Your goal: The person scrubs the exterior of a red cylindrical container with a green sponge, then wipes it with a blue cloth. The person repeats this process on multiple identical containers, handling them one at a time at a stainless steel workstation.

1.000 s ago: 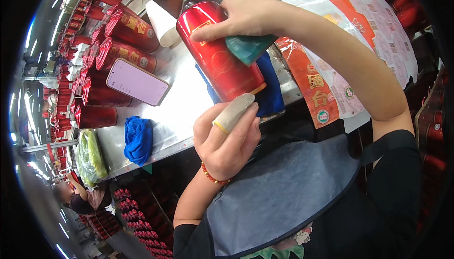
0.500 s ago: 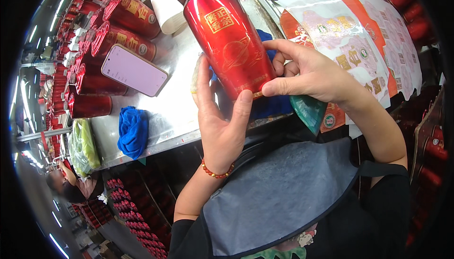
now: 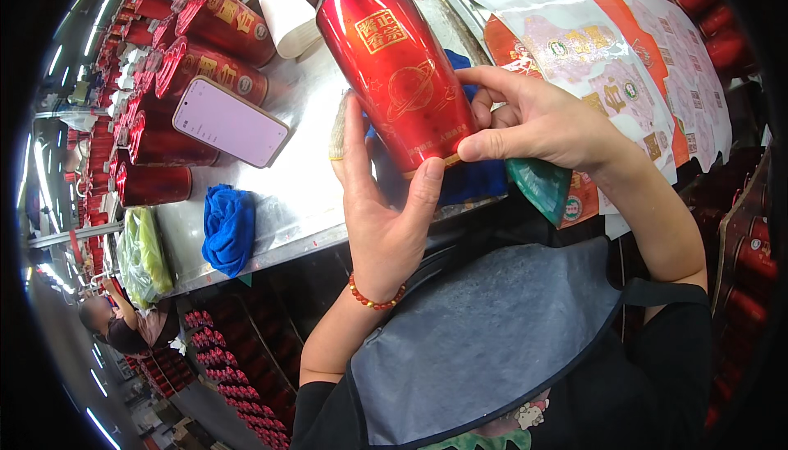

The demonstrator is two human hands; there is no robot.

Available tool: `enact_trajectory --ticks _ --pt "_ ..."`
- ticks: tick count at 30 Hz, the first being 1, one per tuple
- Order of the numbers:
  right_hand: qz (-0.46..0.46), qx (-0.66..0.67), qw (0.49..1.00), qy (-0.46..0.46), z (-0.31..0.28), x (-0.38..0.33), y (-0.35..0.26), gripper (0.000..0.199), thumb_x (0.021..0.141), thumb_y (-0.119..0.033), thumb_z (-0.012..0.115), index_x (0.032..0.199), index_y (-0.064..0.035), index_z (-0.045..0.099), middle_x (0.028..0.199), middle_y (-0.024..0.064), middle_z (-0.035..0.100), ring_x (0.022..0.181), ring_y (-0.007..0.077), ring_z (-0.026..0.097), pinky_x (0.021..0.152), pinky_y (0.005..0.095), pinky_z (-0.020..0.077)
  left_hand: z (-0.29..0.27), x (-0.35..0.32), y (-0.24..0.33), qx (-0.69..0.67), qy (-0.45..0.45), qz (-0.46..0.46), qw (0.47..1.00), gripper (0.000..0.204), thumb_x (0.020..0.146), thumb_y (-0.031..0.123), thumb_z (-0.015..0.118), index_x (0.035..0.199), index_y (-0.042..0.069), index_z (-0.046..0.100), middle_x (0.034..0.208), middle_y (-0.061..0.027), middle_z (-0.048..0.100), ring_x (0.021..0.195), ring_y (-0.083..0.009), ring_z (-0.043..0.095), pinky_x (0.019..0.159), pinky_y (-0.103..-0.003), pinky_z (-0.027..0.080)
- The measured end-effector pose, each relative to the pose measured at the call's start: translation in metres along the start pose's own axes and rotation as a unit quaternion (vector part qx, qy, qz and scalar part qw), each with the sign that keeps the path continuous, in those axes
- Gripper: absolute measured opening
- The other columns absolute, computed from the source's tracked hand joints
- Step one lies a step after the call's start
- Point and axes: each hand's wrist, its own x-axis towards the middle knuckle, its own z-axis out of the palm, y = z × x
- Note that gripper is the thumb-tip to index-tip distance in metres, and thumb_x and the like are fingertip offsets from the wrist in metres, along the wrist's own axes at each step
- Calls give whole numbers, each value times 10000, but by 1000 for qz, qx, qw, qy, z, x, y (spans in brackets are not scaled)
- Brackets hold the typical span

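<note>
A glossy red bottle (image 3: 394, 72) with gold print leans away from me, its base toward me, above the metal table. My left hand (image 3: 384, 224) is at its lower left side, fingers behind it and thumb at the base edge. My right hand (image 3: 546, 126) grips the lower right side, with the thumb on the base corner and the fingers bent around the side. Behind the base, a blue cloth (image 3: 484, 179) partly shows. A pale block (image 3: 337, 131) is half hidden behind my left fingers. The bottle's neck is partly hidden at the top edge.
To the left, a phone (image 3: 230, 121) leans on several red bottles (image 3: 220, 70). A crumpled blue cloth (image 3: 228, 230) and a yellow-green plastic bag (image 3: 144, 254) lie near the table (image 3: 283, 241) edge. Printed sticker sheets (image 3: 566, 48) and a green piece (image 3: 542, 190) are at right.
The bottle has turned very slightly in my hands, its gold print shifting a little and catching more light. Both hands keep nearly the same grip.
</note>
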Motion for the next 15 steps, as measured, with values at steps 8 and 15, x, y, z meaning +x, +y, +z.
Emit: enact_trajectory --ticks 8,15 --pt "9 0 1000 13 -1 1 2 776 874 -172 835 1491 63 428 918 -30 486 798 25 518 716 165 433 0 1 1 45 0 9 999 942 912 120 761 1616 -32 154 1537 -235 370 1369 -282 469 1118 -398 427" --pt "11 10 1000 2 -2 1 1 766 899 -209 814 1498 62 421 920 -28 498 807 25 529 713 165 435 -2 2 3 -24 -16 -16 999 964 909 148 764 1619 -31 137 1562 -234 325 1401 -285 438 1144 -412 400"
